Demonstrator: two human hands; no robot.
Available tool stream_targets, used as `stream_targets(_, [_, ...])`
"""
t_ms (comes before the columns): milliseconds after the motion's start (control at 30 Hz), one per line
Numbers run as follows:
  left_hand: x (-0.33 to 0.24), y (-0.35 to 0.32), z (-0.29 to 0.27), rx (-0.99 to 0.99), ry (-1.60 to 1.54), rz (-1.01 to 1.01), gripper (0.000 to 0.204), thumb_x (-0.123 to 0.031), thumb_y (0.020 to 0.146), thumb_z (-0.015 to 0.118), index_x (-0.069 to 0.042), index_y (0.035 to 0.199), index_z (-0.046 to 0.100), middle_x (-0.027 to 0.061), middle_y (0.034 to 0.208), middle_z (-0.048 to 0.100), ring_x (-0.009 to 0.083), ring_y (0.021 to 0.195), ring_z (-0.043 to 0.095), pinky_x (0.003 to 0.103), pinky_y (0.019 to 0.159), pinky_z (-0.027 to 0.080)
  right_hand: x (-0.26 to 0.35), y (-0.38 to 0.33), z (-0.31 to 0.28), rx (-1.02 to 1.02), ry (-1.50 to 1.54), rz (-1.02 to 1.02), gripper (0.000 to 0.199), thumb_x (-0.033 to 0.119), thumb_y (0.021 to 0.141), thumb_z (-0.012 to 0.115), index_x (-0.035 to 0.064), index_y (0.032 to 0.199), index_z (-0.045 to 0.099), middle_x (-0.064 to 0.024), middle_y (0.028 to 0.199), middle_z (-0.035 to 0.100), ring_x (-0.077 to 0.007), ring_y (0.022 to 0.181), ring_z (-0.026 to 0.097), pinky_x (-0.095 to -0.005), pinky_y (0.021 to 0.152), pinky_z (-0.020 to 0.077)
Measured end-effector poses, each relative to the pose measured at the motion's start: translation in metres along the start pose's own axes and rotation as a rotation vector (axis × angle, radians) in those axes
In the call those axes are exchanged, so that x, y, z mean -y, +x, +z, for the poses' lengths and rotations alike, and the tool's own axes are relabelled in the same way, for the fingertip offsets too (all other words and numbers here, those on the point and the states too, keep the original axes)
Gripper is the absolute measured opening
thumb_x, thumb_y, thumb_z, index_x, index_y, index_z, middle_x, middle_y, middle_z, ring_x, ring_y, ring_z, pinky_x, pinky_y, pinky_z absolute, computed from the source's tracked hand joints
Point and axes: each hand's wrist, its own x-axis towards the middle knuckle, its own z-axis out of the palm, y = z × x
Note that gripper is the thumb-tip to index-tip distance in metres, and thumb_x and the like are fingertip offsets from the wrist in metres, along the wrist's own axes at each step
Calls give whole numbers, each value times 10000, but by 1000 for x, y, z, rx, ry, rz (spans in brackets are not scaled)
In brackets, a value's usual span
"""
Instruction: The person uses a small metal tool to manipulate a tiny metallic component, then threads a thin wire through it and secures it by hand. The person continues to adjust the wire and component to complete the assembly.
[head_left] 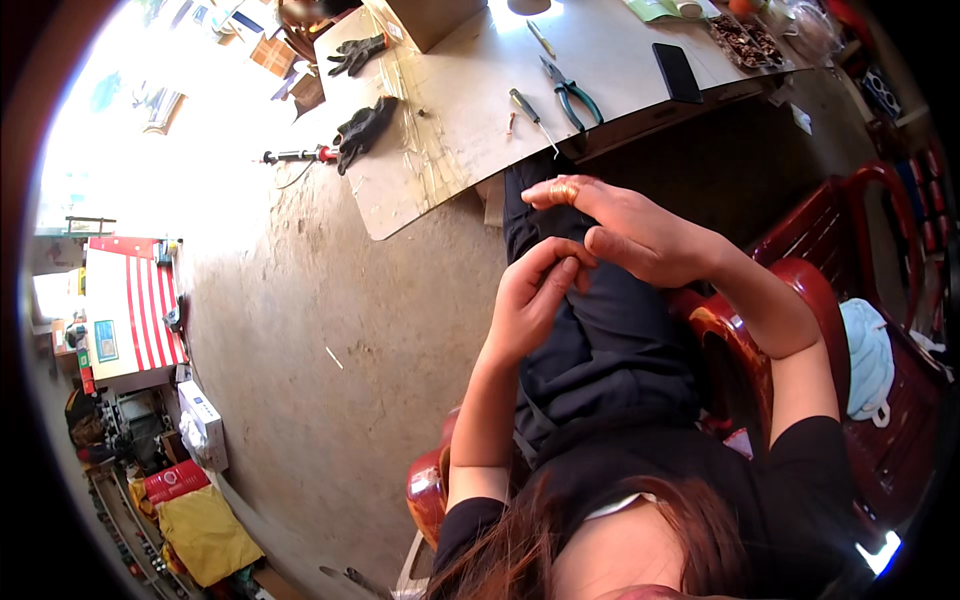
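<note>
My right hand (650, 232) is held over my lap with its fingers stretched out to the left. Gold-coloured windings, like thin wire or a ring, circle one of its fingers. Just below, my left hand (537, 292) is closed, thumb against the curled index finger. What it pinches, if anything, is too small to make out. Its fingertips meet or almost meet the right thumb. Beyond my hands, near the table's front edge, lie dark-handled pliers (575, 98), a screwdriver (530, 108) and a small copper-coloured piece (511, 124).
On the table (455, 130) are black gloves (366, 130), a dark phone (677, 73), a box (425, 20) and a tray of brown pieces (745, 45). A red-and-black tool (300, 155) juts past its left edge. A dark red chair (885, 420) stands at right, holding a light-blue cloth (866, 355).
</note>
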Motion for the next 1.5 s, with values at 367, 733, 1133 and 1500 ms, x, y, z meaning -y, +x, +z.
stream_targets(367, [5, -1, -3, -20, -11, -22, 112, -40, 956, 546, 13, 1003, 633, 37, 887, 632, 103, 851, 588, 257, 861, 447, 13, -5, -14, 37, -374, -72, 535, 437, 975, 469, 1, 695, 601, -148, 652, 590, -314, 624, 594, -383, 609, 473])
stream_targets(733, [0, -1, -3, 56, 38, 35, 132, -34, 958, 554, 36, 1019, 647, 74, 986, 650, 163, 930, 606, 295, 855, 478, 24, 4, 0, 49, 1276, 225, 976, 739, 918, 116, -75, 1290, 505, -205, 1215, 594, -264, 1150, 558, -386, 1057, 352])
stream_targets(1133, [7, -1, 2, -39, -100, 70, 241, -53, 971, 537, 17, 1200, 571, 61, 1052, 629, 132, 1001, 591, 281, 912, 451, 25, 4, -7, 198, 998, 120, 1024, 784, 880, 130, -112, 1115, 566, -224, 1037, 635, -269, 881, 637, -384, 865, 468])
stream_targets(1500, [1, -6, 4, 51, -374, 76, 253, -42, 961, 552, 57, 1192, 577, 141, 1037, 672, 183, 833, 663, 286, 773, 533, 25, -14, -23, 131, 1016, -78, 435, 381, 1020, 424, 45, 796, 583, -8, 556, 535, -99, 459, 493, -332, 723, 454])
